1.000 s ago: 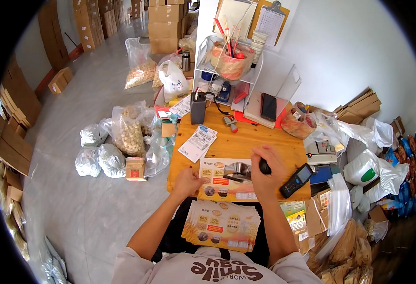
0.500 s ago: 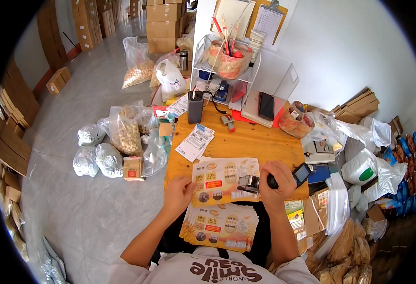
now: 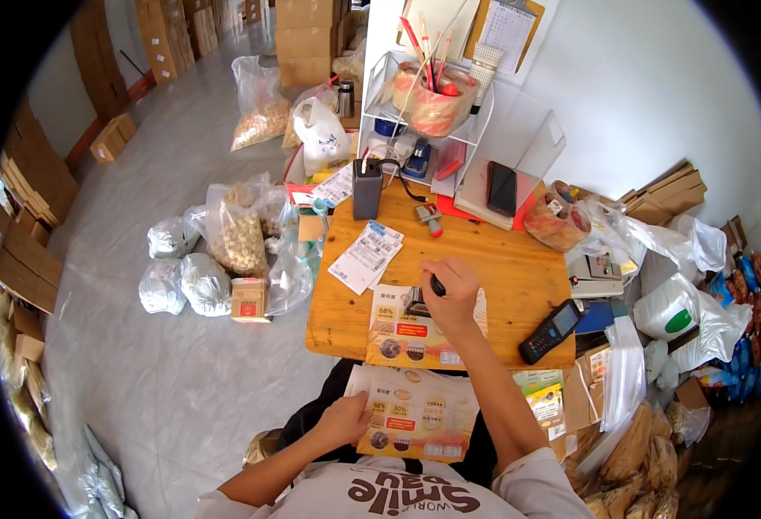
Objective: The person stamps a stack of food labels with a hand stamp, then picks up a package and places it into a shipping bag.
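My right hand (image 3: 454,298) is closed around the black knob of a metal-framed hand stamp (image 3: 415,303). The stamp stands on the upper part of the yellow and cream printed sheets (image 3: 398,350) at the table's near edge. Nearer my body, a second stack of the same printed sheets (image 3: 428,422) lies over my lap. My left hand (image 3: 343,421) pinches the left edge of its top sheet, thumb above, other fingers mostly hidden underneath. Part of the stamp's base is hidden by my right hand.
On the wooden table (image 3: 480,255) are shipping labels (image 3: 367,257), a black handheld scanner (image 3: 552,332), a dark power bank (image 3: 367,190) and a small red-and-grey stamp (image 3: 429,218). A wire shelf (image 3: 475,138) stands behind. Filled bags (image 3: 235,238) sit on the floor at left.
My right hand has moved left with the stamp, onto the upper sheets. My left hand has come down from the upper sheets to the lower stack's edge.
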Tool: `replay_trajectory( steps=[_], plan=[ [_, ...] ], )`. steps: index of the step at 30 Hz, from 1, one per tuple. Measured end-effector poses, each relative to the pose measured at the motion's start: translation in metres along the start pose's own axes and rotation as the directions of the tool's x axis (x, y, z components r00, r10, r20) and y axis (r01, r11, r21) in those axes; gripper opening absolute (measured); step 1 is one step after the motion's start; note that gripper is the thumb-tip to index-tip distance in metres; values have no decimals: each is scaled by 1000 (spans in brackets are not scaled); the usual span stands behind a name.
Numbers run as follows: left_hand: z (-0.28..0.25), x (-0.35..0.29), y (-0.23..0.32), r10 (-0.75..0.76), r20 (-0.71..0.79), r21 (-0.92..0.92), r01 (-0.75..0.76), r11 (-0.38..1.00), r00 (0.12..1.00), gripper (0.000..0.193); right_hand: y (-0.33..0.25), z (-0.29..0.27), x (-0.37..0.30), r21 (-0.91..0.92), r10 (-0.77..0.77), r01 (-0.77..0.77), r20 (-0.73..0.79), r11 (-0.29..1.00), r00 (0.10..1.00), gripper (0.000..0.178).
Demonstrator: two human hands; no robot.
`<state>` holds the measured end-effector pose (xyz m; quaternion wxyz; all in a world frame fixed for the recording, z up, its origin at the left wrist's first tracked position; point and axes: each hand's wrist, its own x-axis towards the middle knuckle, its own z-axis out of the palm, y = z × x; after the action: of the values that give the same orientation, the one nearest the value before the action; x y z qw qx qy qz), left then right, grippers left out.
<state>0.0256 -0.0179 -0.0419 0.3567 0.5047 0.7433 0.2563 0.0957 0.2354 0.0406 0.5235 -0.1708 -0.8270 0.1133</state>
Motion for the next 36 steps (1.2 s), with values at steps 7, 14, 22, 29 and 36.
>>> replay_trajectory(
  steps=[7, 14, 22, 29, 36],
  plan=[
    [-63, 47, 38, 4, -205, 209, 40, 977, 979, 35, 8, 15, -24, 10, 82, -82, 18, 997, 996, 17],
    [-52, 110, 27, 90, -403, 151, -31, 988, 911, 37, -21, -28, 16, 35, 67, -65, -69, 997, 995, 19],
    [-46, 116, 2, -99, -334, -250, 14, 968, 937, 20, -45, -87, 5, -47, 70, -75, -104, 996, 992, 23],
    [-51, 84, 26, 239, -624, 139, -196, 971, 744, 10, -46, -103, -12, -67, 111, -116, -72, 991, 991, 22],
    [-48, 59, 9, 6, -511, -301, -186, 935, 859, 9, -42, -99, -1, -28, 129, -133, -116, 991, 985, 21]
  ],
)
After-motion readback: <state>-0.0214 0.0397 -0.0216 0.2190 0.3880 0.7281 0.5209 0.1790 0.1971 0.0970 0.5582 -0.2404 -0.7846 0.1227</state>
